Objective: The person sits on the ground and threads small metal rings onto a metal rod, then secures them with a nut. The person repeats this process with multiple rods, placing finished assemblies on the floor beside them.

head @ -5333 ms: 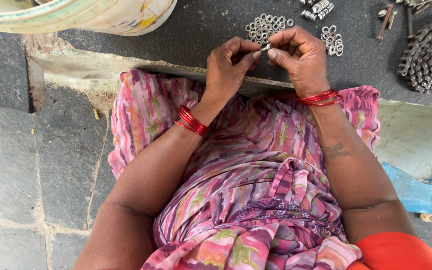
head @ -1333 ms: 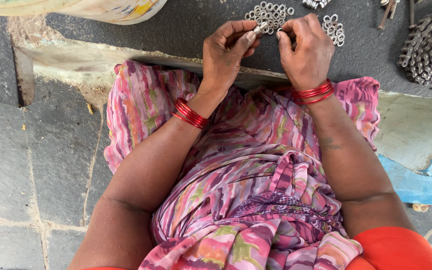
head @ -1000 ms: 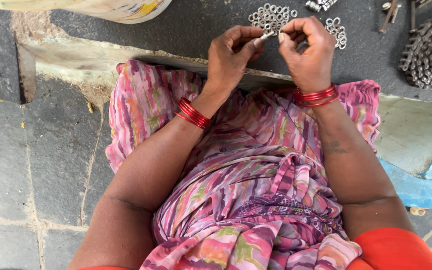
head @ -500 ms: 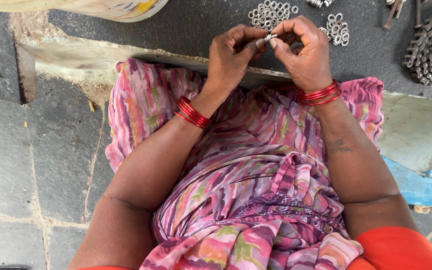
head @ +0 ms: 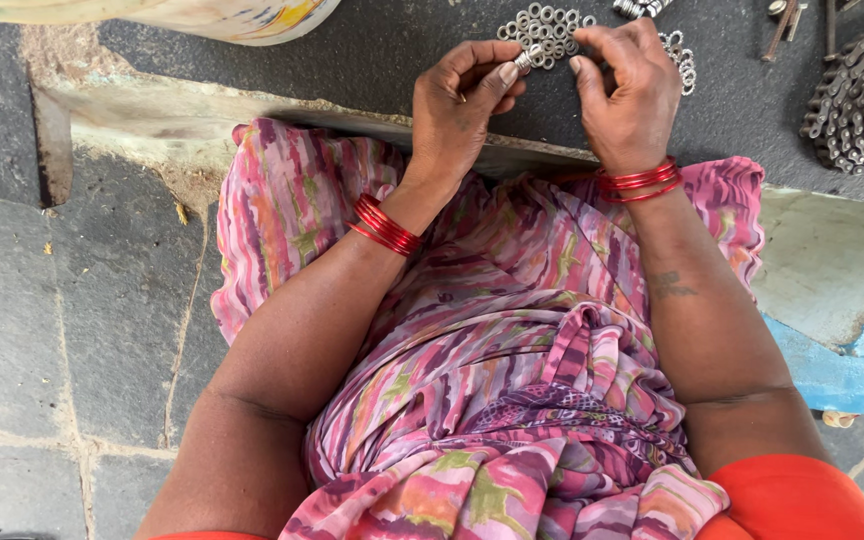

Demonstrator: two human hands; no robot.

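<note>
Head view, single entry: a small silvery metal piece (head: 524, 60) is pinched between thumb and fingertips of the left hand (head: 464, 105), held just above the dark grey work surface (head: 372, 50) and right beside a loose cluster of small silvery metal washers (head: 544, 22). The right hand (head: 630, 95) is held just beside it with fingers curled inward and apart from the piece; nothing is seen gripped in it, though its palm side is hidden.

Risks, as judged: the piece is small and held only by fingertips, so a slip is likely to drop it into the washer cluster, where it would be hard to tell apart, or onto the pink patterned cloth (head: 512, 340) of the lap below. A sweep of either wrist, each ringed with red bangles (head: 384, 225), could scatter the washers.

Edges and room: the worn pale front edge of the surface (head: 202, 105) lies directly under both wrists, so anything nudged toward the person falls off. A coiled grey roller chain (head: 862, 95) is placed well to the right, a pale rounded tub (head: 202, 15) to the upper left. Bare surface is left between tub and washers.
</note>
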